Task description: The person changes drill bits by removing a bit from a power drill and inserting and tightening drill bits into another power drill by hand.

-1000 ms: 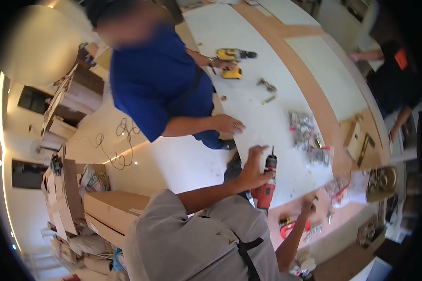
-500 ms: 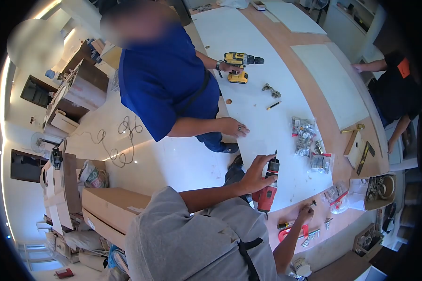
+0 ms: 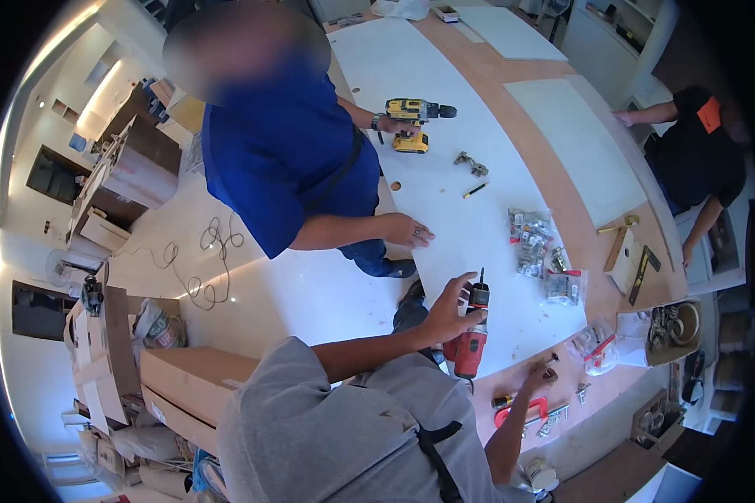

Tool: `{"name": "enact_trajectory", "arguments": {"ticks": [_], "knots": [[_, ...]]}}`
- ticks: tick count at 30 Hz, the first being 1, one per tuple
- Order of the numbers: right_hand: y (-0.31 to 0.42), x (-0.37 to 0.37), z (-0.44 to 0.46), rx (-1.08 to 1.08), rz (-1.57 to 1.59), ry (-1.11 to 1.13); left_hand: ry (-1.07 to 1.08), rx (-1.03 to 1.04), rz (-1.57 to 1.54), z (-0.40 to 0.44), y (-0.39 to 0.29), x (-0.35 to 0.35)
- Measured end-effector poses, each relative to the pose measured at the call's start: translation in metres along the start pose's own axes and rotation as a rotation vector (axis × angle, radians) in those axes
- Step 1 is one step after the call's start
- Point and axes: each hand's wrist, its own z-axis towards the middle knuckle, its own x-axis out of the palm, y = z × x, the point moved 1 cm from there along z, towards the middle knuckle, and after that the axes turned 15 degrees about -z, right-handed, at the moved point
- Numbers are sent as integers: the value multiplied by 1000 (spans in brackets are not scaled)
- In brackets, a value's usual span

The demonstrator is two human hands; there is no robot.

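Note:
My left hand (image 3: 446,318) is curled against a red and black cordless drill (image 3: 470,342), its fingers and thumb at the chuck end. The drill's bit points away from me, over the edge area of a white panel (image 3: 445,201). Lower right, my right hand (image 3: 539,379) pinches a small dark metal piece (image 3: 554,358), too small to name. Close to that hand lie a red clamp (image 3: 524,412) and some metal hardware (image 3: 582,392). Plastic bags of hardware (image 3: 530,243) rest on the panel beyond the drill.
A co-worker in blue (image 3: 289,159) holds a yellow drill (image 3: 411,124), other hand flat on the panel. Another person (image 3: 696,147) stands at the far side. A hinge (image 3: 471,163), a marker (image 3: 476,190), a square (image 3: 644,274) and a box of supplies (image 3: 675,335) are on the table.
The whole view has shifted slightly, so everything sits a little further left and up. My left hand stays at the drill; my right hand still pinches the small piece.

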Motion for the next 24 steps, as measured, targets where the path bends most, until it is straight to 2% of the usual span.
{"name": "enact_trajectory", "arguments": {"ticks": [2,3,4,5,6,7,8,10,12,14,16,20,22,24], "knots": [[1,1,-11,-59,1,-134,-60,-158,-215,5,8,2],[4,2,-22,-133,190,-148,-89,-224,-415,14,6,4],[8,6,-35,-203,373,-166,-114,-370,-481,18,6,5],[50,-39,-61,-184,312,44,-99,-447,-627,28,20,2],[62,-49,-75,-330,338,118,-83,-526,-771,35,33,3],[64,-39,-79,-605,270,8,-98,-514,-856,38,30,9],[93,-60,-95,-702,327,52,-64,-481,-852,41,33,11],[121,-72,-111,-850,363,120,-85,-543,-845,42,21,21],[134,-78,-122,-881,406,222,-127,-605,-865,41,25,27],[132,-75,-126,-875,379,445,-116,-547,-859,42,30,28],[134,-81,-131,-990,373,545,-84,-524,-798,40,31,27],[147,-88,-138,-1088,361,675,-73,-467,-790,40,37,30],[150,-75,-141,-1159,426,577,-78,-526,-819,42,38,30],[161,-79,-148,-1123,411,516,-94,-575,-897,42,43,29]]}}
